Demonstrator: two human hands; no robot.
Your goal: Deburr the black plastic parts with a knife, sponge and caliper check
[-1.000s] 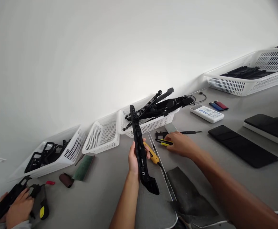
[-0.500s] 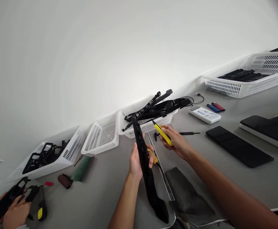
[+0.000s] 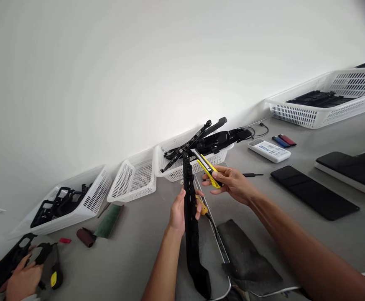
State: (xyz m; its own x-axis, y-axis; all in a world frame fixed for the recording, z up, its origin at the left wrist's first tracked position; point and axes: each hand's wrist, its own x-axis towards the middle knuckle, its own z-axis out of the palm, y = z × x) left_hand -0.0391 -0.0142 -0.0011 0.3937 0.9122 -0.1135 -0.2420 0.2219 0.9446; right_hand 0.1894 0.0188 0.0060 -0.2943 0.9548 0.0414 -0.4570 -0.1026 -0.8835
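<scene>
My left hand (image 3: pixel 178 211) is closed around a long black plastic trim part (image 3: pixel 191 225), held nearly upright over the table with its wide end toward me. In my right hand (image 3: pixel 229 180) is a yellow utility knife (image 3: pixel 208 169), gripped by its handle with the blade pointing up and left. The blade is close to the part's upper end; whether they touch I cannot tell. Behind both hands, a white basket (image 3: pixel 197 168) holds several black plastic parts (image 3: pixel 223 140). A yellow-handled tool with a cord (image 3: pixel 202 207) lies behind my left fingers.
White baskets (image 3: pixel 134 179) line the wall, including one at right (image 3: pixel 314 119). A phone-like black slab (image 3: pixel 314 191), a white device (image 3: pixel 269 150), a caliper (image 3: pixel 253 174) and dark cloth (image 3: pixel 248 255) lie on the table. Another person's hands (image 3: pixel 24 276) hold a black part at lower left.
The black trim part has swung more upright, its lower end shifting left. My right hand has turned the utility knife, so its flat side and extended blade now show.
</scene>
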